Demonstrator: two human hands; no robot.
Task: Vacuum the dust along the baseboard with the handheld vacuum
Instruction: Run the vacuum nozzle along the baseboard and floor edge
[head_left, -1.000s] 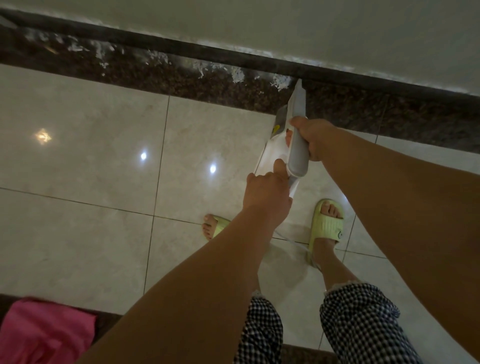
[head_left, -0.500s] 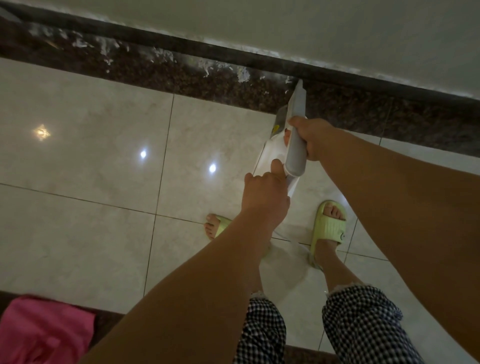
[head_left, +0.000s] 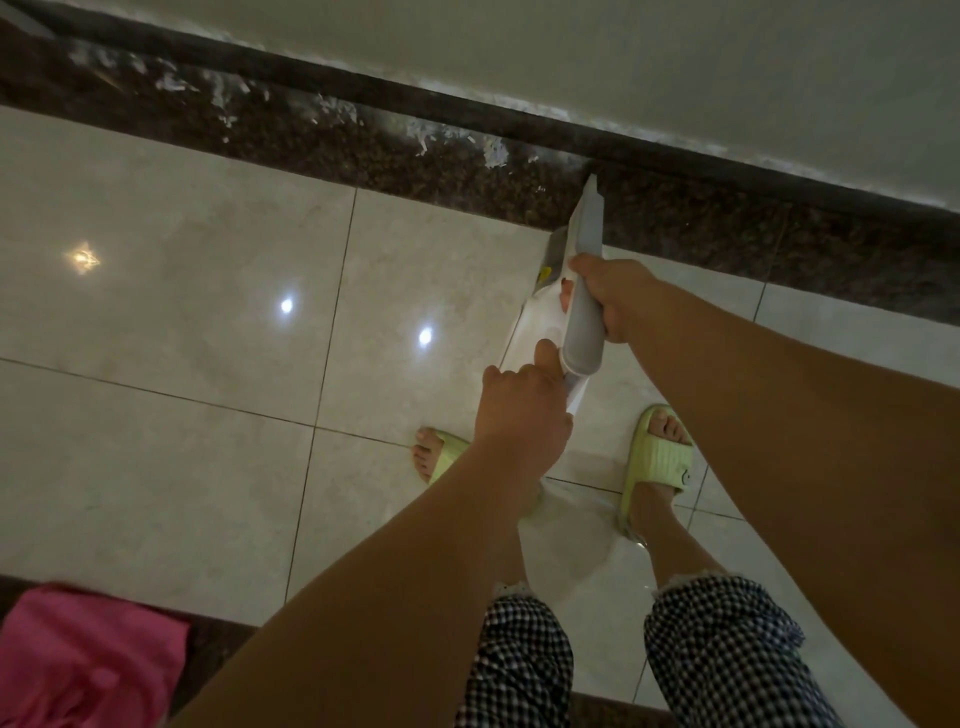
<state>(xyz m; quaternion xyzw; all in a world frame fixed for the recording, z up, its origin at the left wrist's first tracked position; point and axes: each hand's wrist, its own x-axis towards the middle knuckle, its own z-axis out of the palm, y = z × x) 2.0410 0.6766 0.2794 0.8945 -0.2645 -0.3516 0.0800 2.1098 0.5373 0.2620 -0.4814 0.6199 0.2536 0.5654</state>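
Head view: the right hand (head_left: 615, 299) has its fingers curled tight around the grey handle of the handheld vacuum (head_left: 579, 291), thumb over the top, a firm closed grip. The left hand (head_left: 522, 408) sits at the rear end of the vacuum, fingers folded in and thumb pressed up against the white body just beside the handle's end. The vacuum slants away from the person, its narrow nozzle tip reaching the dark speckled baseboard (head_left: 363, 156) at the foot of the pale wall (head_left: 675, 62). White dust flecks (head_left: 457, 140) lie along the baseboard to the left of the nozzle. Below, green slippers (head_left: 660, 454) stand on the glossy tiled floor (head_left: 182, 312); a pink cloth (head_left: 78, 660) lies at lower left.
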